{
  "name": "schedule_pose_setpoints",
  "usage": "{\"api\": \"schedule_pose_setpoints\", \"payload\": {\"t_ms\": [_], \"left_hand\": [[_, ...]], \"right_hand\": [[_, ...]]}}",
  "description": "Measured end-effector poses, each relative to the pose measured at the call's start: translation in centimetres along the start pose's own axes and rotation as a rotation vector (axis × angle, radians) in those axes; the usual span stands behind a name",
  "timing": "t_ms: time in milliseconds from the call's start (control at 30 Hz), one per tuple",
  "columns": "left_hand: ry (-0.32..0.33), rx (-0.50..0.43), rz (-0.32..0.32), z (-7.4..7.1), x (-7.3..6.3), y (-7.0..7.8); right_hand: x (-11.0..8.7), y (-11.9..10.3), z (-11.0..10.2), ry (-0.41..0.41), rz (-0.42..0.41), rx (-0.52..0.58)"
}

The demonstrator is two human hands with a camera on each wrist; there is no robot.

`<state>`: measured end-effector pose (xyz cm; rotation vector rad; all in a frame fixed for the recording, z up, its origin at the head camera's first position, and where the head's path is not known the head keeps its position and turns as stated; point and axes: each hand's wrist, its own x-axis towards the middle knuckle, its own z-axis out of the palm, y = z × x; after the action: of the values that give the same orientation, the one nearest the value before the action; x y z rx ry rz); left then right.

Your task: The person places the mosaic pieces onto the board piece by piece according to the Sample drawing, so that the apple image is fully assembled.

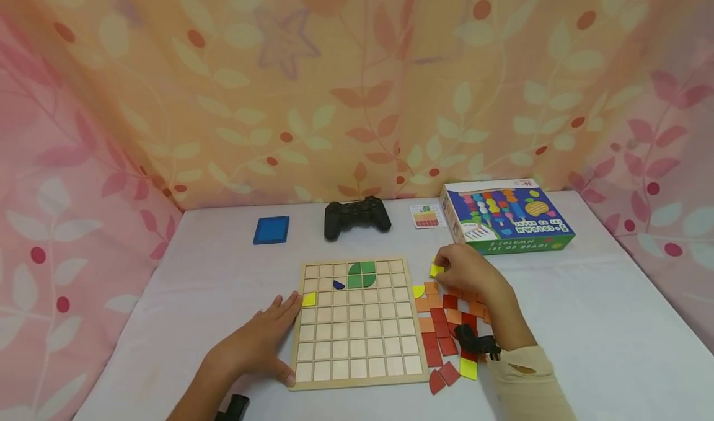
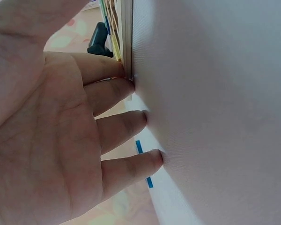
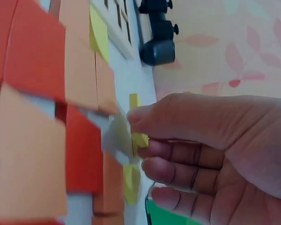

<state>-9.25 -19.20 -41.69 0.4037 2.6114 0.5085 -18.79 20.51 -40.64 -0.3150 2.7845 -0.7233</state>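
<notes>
A wooden grid board (image 1: 357, 340) lies flat on the table. Green pieces (image 1: 355, 281) fill a few cells near its top, a small dark blue piece (image 1: 338, 284) sits left of them, and a yellow square tile (image 1: 309, 299) is at the left edge. My left hand (image 1: 259, 337) rests with fingers extended against the board's left side; the left wrist view shows its fingertips (image 2: 154, 159) on the tabletop. Beyond the board's right side, my right hand (image 1: 465, 269) pinches a yellow tile (image 3: 139, 139) between thumb and fingers. Another yellow piece (image 3: 131, 183) is close below it.
Red and orange tiles (image 1: 440, 328) lie spread and partly overlapping right of the board, under my right forearm. Along the back are a blue square tray (image 1: 271, 230), a black game controller (image 1: 357, 216), a small picture card (image 1: 428, 216) and a colourful bead-set box (image 1: 507, 216).
</notes>
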Motion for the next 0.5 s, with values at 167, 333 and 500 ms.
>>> {"api": "schedule_pose_setpoints", "payload": {"t_ms": [167, 333, 500], "left_hand": [[-0.004, 0.006, -0.01, 0.0, 0.0, -0.1], [-0.003, 0.015, -0.01, 0.1, 0.2, -0.1], [-0.001, 0.016, -0.008, 0.1, 0.2, -0.1]], "right_hand": [[0.4, -2.1, 0.8, -0.011, -0.063, 0.063], [1.2, -4.9, 1.7, -0.024, -0.169, 0.044], [1.8, -7.7, 3.2, -0.034, -0.285, 0.006]]}}
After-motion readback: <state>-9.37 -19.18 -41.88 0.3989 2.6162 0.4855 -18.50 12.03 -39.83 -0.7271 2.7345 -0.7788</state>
